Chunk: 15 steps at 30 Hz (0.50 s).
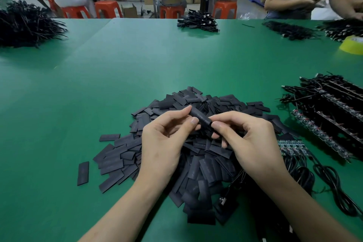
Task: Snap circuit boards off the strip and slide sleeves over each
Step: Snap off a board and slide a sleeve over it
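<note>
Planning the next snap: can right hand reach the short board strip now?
Probably yes: the short board strip lies uncovered beside the right hand, nothing between, though that hand pinches a sleeve.

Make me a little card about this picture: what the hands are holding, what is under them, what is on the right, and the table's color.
left hand: pinches the upper end of one black sleeve
right hand: pinches the sleeve's lower end
inside the sleeve: cannot tell
under the hands: pile of flat sleeves
on the right: circuit board strips with black cables
table: green
far right corner: yellow tape roll
</note>
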Each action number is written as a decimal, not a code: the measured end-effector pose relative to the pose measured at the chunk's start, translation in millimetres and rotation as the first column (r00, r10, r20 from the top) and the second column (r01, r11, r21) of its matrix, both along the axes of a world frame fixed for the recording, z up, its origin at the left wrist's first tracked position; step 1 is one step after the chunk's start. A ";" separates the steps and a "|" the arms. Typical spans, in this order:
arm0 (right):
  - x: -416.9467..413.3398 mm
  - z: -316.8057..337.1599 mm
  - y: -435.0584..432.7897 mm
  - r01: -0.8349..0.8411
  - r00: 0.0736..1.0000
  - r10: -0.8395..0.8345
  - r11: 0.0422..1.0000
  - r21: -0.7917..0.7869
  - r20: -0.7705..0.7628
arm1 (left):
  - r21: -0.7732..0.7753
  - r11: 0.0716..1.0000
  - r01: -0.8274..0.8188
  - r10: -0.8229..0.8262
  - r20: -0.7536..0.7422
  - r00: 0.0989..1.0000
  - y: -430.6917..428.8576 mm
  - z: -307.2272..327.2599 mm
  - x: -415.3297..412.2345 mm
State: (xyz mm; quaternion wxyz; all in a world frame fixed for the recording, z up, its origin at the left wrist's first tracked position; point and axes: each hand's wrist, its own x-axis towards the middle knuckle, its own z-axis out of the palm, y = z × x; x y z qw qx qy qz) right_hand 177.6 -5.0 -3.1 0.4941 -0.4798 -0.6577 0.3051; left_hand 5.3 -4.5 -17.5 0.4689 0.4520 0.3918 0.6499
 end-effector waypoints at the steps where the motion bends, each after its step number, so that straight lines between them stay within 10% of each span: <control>1: -0.4 1.1 0.5 0.004 1.000 -0.004 1.000 -0.004 0.011 | 0.013 1.000 -0.001 0.002 -0.031 1.000 -0.1 0.5 0.0; 7: 16.3 40.0 16.0 0.126 0.991 -0.130 0.988 0.092 0.041 | 0.118 0.993 -0.024 0.061 -0.321 0.945 -1.2 -2.4 -1.2; 15: 10.3 61.2 172.1 0.182 0.803 -0.205 0.978 0.097 0.559 | 0.101 0.995 -0.028 0.064 -0.381 0.922 0.1 -2.8 -4.1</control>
